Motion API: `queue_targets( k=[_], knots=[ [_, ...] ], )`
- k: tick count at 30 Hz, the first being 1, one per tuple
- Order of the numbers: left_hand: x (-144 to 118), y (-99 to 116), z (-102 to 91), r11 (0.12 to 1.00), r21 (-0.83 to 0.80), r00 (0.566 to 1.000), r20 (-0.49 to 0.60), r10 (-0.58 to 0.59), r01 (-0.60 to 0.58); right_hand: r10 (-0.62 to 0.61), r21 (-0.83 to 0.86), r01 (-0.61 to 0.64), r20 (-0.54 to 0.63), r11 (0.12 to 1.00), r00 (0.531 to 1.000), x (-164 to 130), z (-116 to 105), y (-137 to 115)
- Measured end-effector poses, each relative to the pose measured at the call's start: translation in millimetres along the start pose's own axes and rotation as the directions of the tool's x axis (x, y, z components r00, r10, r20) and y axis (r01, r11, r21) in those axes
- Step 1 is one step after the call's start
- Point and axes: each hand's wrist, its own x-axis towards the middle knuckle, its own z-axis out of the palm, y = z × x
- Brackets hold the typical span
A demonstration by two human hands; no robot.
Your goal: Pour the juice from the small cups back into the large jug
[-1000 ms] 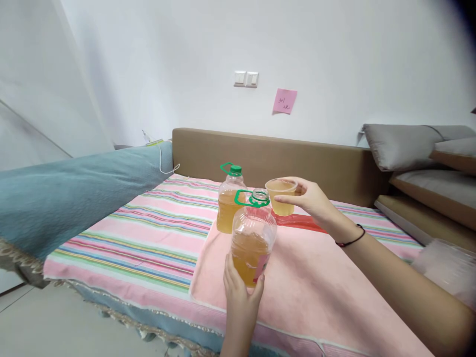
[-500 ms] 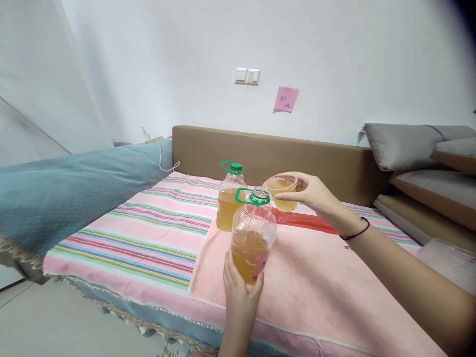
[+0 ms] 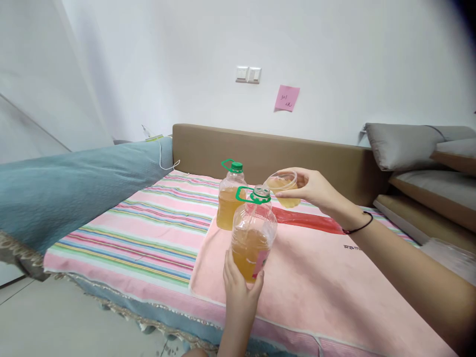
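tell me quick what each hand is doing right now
Left hand: closed around the lower part of the open bottle, holding it upright.
Right hand: closed on the plastic cup, tilted toward the bottle's mouth.

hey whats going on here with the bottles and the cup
A person grips the open bottle low on its body with the left hand; it is part full of amber liquid. The right hand holds a clear plastic cup of the same liquid, tipped toward the bottle's mouth. A second bottle, capped in green, stands behind on the pink towel over a striped bed cover.
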Motion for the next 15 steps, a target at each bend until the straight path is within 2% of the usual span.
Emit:
queue_targets(
  k=[15],
  knots=[
    [1.0,1.9,-0.8,0.999,-0.05,1.0,0.005,0.001,-0.001,-0.089,-0.115,0.09,0.011,0.989,0.996,10.7,-4.2,13.6]
  ],
)
